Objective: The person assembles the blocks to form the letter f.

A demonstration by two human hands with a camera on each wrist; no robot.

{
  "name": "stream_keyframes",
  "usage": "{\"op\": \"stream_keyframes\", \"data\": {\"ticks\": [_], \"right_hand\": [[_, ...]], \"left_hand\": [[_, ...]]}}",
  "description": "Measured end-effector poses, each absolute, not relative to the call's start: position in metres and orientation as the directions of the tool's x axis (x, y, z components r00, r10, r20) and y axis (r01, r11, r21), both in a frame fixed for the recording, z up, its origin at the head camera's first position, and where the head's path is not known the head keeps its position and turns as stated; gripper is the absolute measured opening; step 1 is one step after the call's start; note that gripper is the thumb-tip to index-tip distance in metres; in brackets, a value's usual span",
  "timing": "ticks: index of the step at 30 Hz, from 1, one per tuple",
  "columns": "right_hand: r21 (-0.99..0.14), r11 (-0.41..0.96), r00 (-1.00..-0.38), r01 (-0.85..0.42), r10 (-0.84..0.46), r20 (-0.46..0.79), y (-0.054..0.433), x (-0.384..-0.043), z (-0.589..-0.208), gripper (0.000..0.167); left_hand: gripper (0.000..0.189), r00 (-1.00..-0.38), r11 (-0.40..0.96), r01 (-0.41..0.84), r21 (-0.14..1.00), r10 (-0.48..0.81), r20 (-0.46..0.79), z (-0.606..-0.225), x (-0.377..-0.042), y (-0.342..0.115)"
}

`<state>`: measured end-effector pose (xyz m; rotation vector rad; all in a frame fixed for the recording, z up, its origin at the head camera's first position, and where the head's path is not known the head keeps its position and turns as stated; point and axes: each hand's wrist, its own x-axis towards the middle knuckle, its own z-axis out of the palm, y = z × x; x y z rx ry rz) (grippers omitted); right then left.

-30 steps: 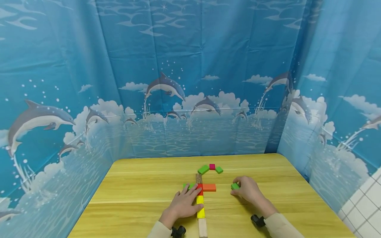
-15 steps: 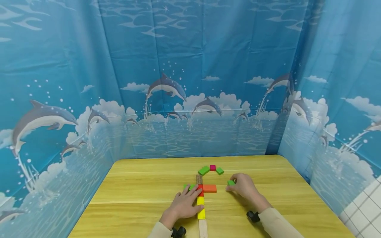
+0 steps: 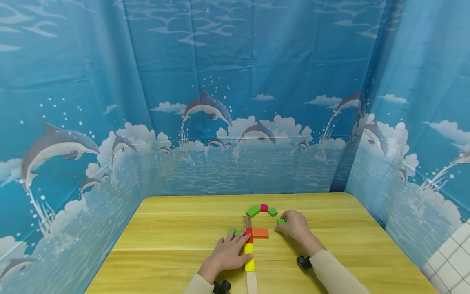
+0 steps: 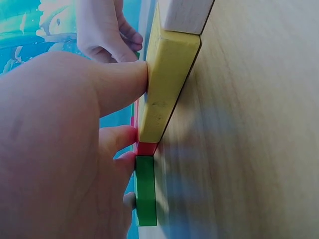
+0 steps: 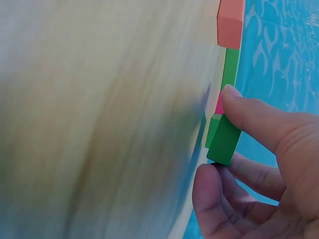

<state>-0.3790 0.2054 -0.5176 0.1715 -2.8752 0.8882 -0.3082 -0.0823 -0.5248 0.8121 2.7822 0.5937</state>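
My right hand (image 3: 296, 226) pinches a small green block (image 5: 225, 142) between thumb and fingers, to the right of the curved row. That row holds a green block (image 3: 253, 211), a magenta block (image 3: 264, 208) and another small green block (image 3: 273, 212). My left hand (image 3: 228, 251) lies flat with spread fingers over the straight column, touching the red block (image 3: 249, 236) and a yellow block (image 4: 169, 84). Its fingers partly cover a green block (image 4: 145, 191) on the left. An orange block (image 3: 260, 233) extends right from the red one, and a brown block (image 3: 247, 222) sits above it.
A pale wooden block (image 3: 251, 282) ends the column near me. Everything rests on a yellow wood-grain table (image 3: 165, 228). Behind its far edge hangs a blue dolphin-print curtain (image 3: 213, 171). Each wrist wears a small black camera (image 3: 304, 262).
My right hand has moved left and slightly away from me with the green block, closer to the curved row's right end. My left hand stays in place on the column.
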Motion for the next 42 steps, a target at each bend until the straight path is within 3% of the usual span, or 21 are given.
{"op": "stream_keyframes", "data": {"ticks": [42], "right_hand": [[-0.555, 0.829, -0.995, -0.066, -0.014, 0.098, 0.192, -0.423, -0.531, 0.041]], "left_hand": [[0.072, -0.848, 0.793, 0.458, 0.402, 0.525, -0.068, -0.530, -0.318, -0.078]]}}
